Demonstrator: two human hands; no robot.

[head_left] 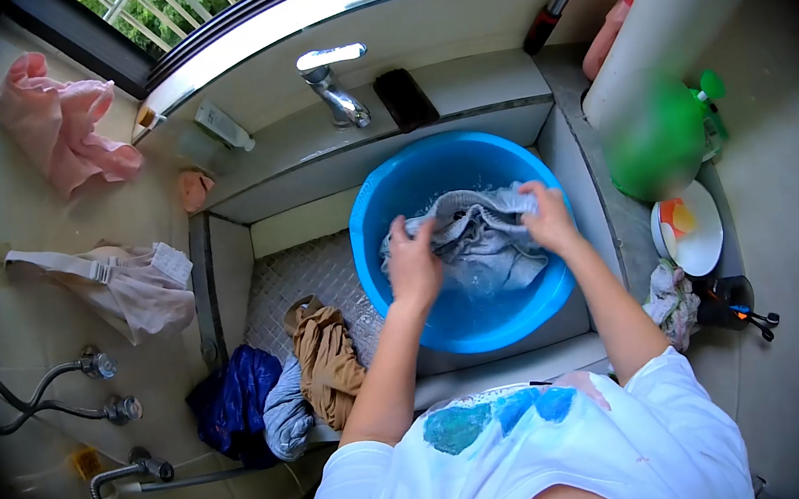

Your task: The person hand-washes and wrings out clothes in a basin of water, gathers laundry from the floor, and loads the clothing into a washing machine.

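A round blue basin [398, 315] with water in it stands in the tiled sink. In it lies a wet grey garment [490, 243], bunched up, its waistband-like edge raised toward the far side. My left hand [413, 263] is at the garment's left part, fingers curled on the cloth. At the right end of that raised edge, my right hand [549, 217] pinches the fabric between thumb and fingers. Both hands are above the water, inside the basin's rim.
A chrome faucet [334, 91] and a dark brush or soap dish [406, 99] are behind the basin. Brown [328, 360], grey-blue [287, 411] and dark blue clothes [233, 403] lie at left. A white bowl [707, 244] and green container [653, 140] stand right.
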